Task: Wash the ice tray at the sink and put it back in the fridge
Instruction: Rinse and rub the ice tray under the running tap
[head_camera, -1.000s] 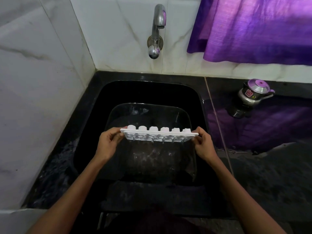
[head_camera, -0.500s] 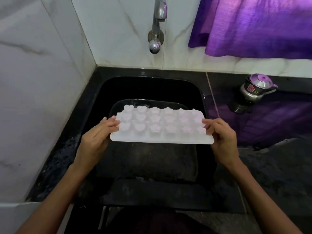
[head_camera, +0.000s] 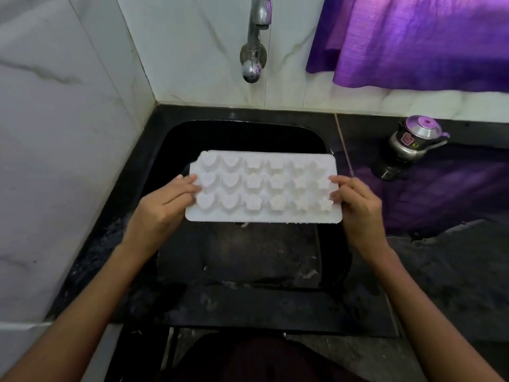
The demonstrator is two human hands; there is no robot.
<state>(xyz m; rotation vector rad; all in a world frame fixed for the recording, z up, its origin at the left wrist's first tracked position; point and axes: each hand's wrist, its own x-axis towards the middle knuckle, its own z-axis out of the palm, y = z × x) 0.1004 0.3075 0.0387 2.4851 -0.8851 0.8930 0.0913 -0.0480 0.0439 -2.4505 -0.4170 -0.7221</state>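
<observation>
Two hands on this thing and honestly a lot is hard to see. Closest to me, my lap is just a dark blur at the bottom edge, and both forearms are cut off by the lower corners. The sink [head_camera: 176, 150] is so black that I can't tell whether any water sits in it, and the clear tub [head_camera: 275, 255] inside it only shows as a faint outline, with its far end hidden behind the tray.

My left hand [head_camera: 162, 208] pinches the left short edge of the ice tray [head_camera: 264, 188], fingers lying over the top by the heart shapes, thumb tucked underneath out of sight. My right hand [head_camera: 358, 208] grips the right short edge the same way, fingertips curled onto the star shapes. The tray hangs in the air between them, above the tub and the basin, bumpy side facing up at me: hearts on the left, flower-ish shapes in the middle, stars on the right. A few drops cling along its near edge.

Around the sink is a black stone counter [head_camera: 454, 271], wet-looking on my right. Further back sits a small steel pressure cooker [head_camera: 413, 144]. Behind that are white marble-look wall tiles [head_camera: 55, 133], a chrome tap [head_camera: 254, 45] whose top is cropped off, and a purple curtain [head_camera: 413, 40].
</observation>
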